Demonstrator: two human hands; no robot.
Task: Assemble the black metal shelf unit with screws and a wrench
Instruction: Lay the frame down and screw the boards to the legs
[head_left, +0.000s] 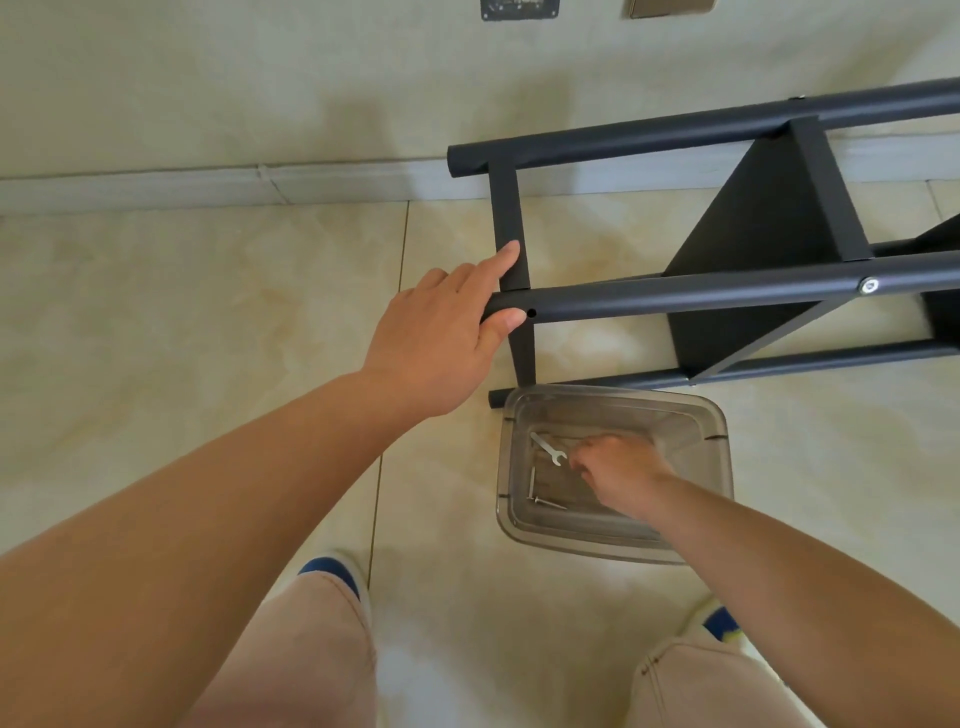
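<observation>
The black metal shelf unit lies on its side on the tiled floor, its tubes running left to right. My left hand grips the end of the near upper tube, thumb beside an empty screw hole and forefinger along the flat crossbar. A fitted screw head shows farther right on the same tube. My right hand reaches down into a clear plastic bin, fingers curled near a small silver wrench; whether they hold anything is hidden. Loose screws lie on the bin's floor.
A wall with a pale skirting board runs behind the shelf. My feet in blue-trimmed shoes stand on the tiles below the bin. Open floor lies to the left.
</observation>
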